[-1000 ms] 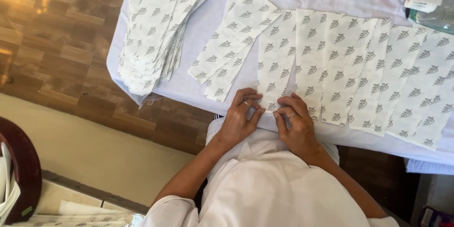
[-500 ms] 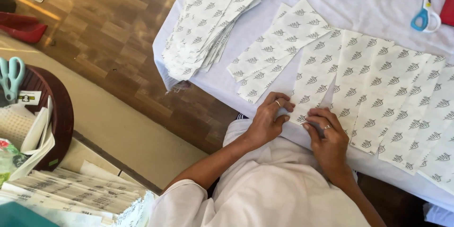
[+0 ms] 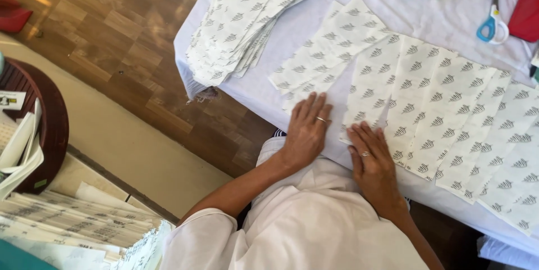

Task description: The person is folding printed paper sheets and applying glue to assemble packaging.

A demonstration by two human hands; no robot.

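At the near table edge, my left hand [image 3: 306, 132] lies flat, fingers spread, on one printed paper sheet [image 3: 331, 51]; my right hand [image 3: 373, 163] presses the neighbouring sheet [image 3: 373, 87]. These overlapping sheets could slide askew or off the white tablecloth [image 3: 269, 87] if I push unevenly.

A worktop [image 3: 292, 51] under a white cloth carries printed paper sheets. A thick stack of sheets [image 3: 247, 17] lies at its left end, hanging over the edge. A smaller pile [image 3: 331, 45] lies beside it, and a row of overlapping sheets [image 3: 449, 107] runs along the near edge. Blue-handled scissors [image 3: 493, 23] lie at the far side, next to a red object [image 3: 528, 6].
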